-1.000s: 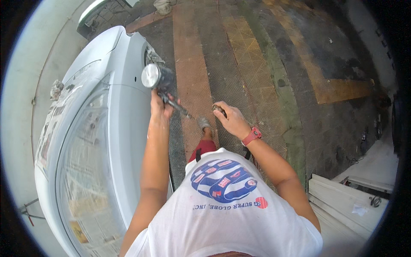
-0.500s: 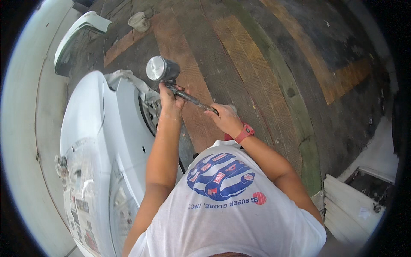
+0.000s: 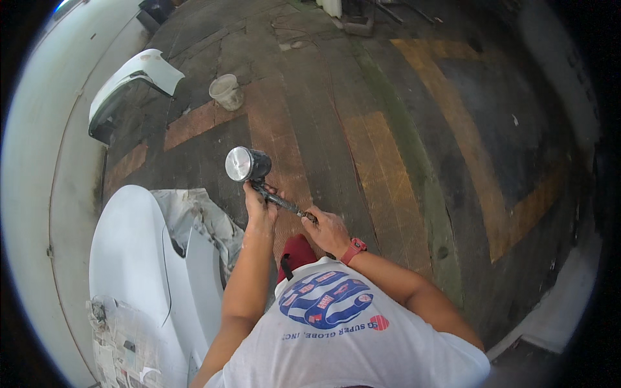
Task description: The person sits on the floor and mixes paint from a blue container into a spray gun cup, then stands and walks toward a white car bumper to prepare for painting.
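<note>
In front of me I hold a paint spray gun with a round metal cup tilted to the left and its shiny end showing. My left hand is closed around the gun just under the cup. At the other end of the handle, my right hand is closed on the dark coupling there. To the left of the gun lies a white car body, its near part covered with newspaper. A crumpled grey sheet is draped along its far edge.
A whitish bucket stands on the floor beyond the gun. A curved white car panel rests at the far left, near a pale wall. Orange stripes and a thin reddish hose or cord run across the dark floor.
My view has shifted farther ahead, so the car body, bucket and spray gun sit lower in the picture. Both hands keep their hold on the gun.
</note>
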A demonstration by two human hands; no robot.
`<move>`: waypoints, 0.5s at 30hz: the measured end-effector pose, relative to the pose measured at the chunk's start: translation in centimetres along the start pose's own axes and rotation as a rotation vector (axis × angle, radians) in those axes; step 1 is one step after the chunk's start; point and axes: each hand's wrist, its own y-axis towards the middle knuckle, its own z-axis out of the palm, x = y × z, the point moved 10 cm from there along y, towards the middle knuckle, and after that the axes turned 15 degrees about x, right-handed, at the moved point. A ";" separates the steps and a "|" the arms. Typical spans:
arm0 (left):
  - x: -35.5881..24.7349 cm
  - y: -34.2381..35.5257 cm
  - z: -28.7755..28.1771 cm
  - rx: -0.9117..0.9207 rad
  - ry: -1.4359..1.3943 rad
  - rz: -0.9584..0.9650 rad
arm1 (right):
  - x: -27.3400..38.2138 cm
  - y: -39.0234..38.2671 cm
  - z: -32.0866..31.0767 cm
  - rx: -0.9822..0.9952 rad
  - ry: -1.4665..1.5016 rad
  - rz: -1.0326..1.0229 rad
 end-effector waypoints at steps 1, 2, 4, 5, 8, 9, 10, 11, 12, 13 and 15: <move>-1.2 2.6 1.5 0.026 0.008 0.004 | -0.2 2.9 -0.9 -0.003 0.014 -0.020; -2.6 5.2 2.2 0.044 0.019 0.012 | -0.7 6.0 -1.1 0.001 0.033 -0.041; -5.3 10.7 4.1 0.086 0.048 0.013 | -1.6 12.8 -1.8 0.058 0.093 -0.040; -6.9 13.1 5.7 0.109 0.070 0.013 | -1.9 16.4 -2.1 0.112 0.137 -0.024; -11.7 22.0 9.3 0.199 0.099 0.011 | -2.2 27.8 -3.4 0.221 0.259 -0.011; -13.7 25.6 11.9 0.252 0.103 0.020 | -2.2 32.4 -5.0 0.234 0.288 -0.023; -15.2 28.5 14.7 0.309 0.121 0.012 | -4.1 36.2 -4.9 0.252 0.402 -0.066; -16.4 31.3 15.7 0.307 0.135 0.011 | -3.9 39.2 -5.8 0.291 0.519 -0.022; -17.9 34.7 16.9 0.307 0.143 0.011 | -3.0 42.2 -7.1 0.331 0.628 0.027; -19.2 38.0 18.4 0.308 0.152 0.010 | -2.2 45.0 -8.6 0.368 0.736 0.081; -21.1 43.8 20.9 0.244 0.161 -0.024 | -1.5 50.3 -11.5 0.390 0.726 0.092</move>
